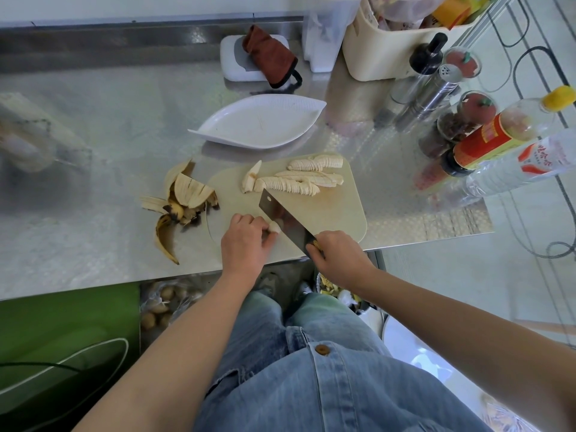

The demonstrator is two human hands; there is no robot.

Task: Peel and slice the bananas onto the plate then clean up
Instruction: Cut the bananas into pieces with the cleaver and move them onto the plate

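A beige cutting board [339, 210] lies on the steel counter. Rows of sliced banana [308, 179] rest along its far side. My left hand [246, 241] pinches a short banana piece [275, 227] at the board's near left. My right hand [338, 255] grips the handle of a cleaver [285, 218], whose blade stands against that piece. A white leaf-shaped plate [258, 123] sits behind the board with nothing on it. Banana peels [180, 204] lie in a heap left of the board.
Bottles and spice jars [467, 126] crowd the counter's right end. A cream basket [396, 42] and a white block with a brown cloth [268, 56] stand at the back. The counter's front edge runs just below my hands; a bin [343, 294] sits beneath.
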